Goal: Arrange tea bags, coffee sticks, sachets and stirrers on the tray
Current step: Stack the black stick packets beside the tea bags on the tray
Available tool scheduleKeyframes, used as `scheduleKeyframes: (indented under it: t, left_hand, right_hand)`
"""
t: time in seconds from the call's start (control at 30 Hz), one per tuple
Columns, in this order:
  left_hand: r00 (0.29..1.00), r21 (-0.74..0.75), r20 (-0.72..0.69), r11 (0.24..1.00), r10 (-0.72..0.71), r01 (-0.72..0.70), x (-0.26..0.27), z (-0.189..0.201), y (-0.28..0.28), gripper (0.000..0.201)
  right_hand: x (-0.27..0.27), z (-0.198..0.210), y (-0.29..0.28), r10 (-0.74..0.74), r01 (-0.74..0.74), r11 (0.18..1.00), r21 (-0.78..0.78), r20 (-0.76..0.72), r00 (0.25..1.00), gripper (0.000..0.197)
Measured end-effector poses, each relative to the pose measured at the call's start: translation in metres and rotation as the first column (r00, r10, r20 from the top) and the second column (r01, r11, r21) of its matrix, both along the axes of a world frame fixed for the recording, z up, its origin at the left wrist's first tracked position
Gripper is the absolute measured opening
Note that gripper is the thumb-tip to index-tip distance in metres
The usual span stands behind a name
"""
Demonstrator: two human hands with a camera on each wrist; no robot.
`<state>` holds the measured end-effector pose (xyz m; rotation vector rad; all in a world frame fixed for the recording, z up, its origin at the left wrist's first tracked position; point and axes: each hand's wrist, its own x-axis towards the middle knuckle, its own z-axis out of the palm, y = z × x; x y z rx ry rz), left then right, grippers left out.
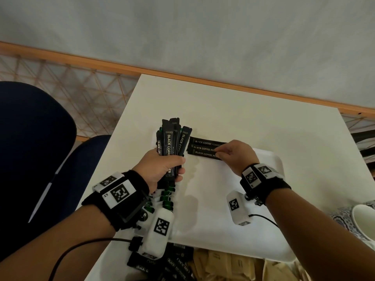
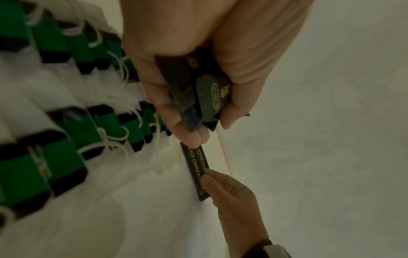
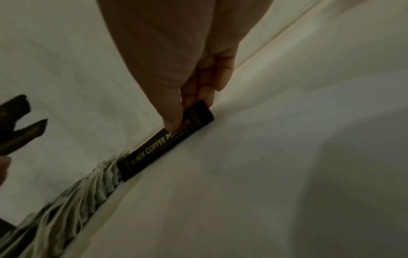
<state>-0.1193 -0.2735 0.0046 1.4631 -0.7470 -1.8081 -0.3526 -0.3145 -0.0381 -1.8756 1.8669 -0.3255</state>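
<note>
My left hand (image 1: 178, 166) grips an upright bundle of black coffee sticks (image 1: 172, 141) just past the tray's far left corner; their lower ends (image 2: 198, 90) show inside my fist. Three black coffee sticks (image 1: 202, 148) lie side by side at the far edge of the white tray (image 1: 278, 161). My right hand (image 1: 218, 153) pinches the nearest coffee stick (image 3: 163, 144) at its right end, thumb on top, fingers (image 3: 205, 83) curled behind it. Tea bags with green tags (image 2: 77, 122) lie in overlapping rows along the tray's left side (image 1: 167, 197).
A heap of black sticks (image 1: 178, 262) and brown sachets (image 1: 225, 260) lies on the table in front of the tray. A white cup (image 1: 363, 220) stands at the right edge. A dark blue chair (image 1: 34, 138) is left of the table.
</note>
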Motion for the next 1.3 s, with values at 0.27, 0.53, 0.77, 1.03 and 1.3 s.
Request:
scheduleKeyframes:
  t: [0.27, 0.53, 0.77, 1.03, 1.3]
  left_hand:
    - [0.999, -0.037, 0.040, 0.999, -0.028, 0.030, -0.001, -0.001, 0.000, 0.019]
    - [0.997, -0.028, 0.064, 0.999, -0.031, 0.033, -0.005, -0.001, 0.004, 0.006]
    - [0.990, -0.057, 0.114, 0.995, -0.077, 0.084, -0.010, 0.001, 0.008, 0.011]
    - [0.996, -0.065, 0.069, 0.997, -0.047, 0.052, -0.007, 0.004, 0.012, 0.009]
    - [0.992, -0.074, 0.097, 0.993, -0.080, 0.087, -0.011, 0.002, 0.016, 0.012]
  right_hand:
    - [0.007, -0.006, -0.006, 0.006, -0.005, 0.999, -0.043, 0.022, 1.000, 0.014]
    - [0.016, 0.010, 0.005, 0.002, 0.036, 0.991, -0.127, 0.287, 0.958, 0.018]
    - [0.039, 0.038, 0.021, -0.218, 0.050, 0.972, 0.231, 0.793, 0.569, 0.023]
    - [0.035, 0.049, 0.030, -0.304, 0.100, 0.952, 0.291, 0.846, 0.438, 0.016]
    - [0.048, 0.040, 0.045, -0.289, 0.016, 0.951, 0.308, 0.871, 0.398, 0.023]
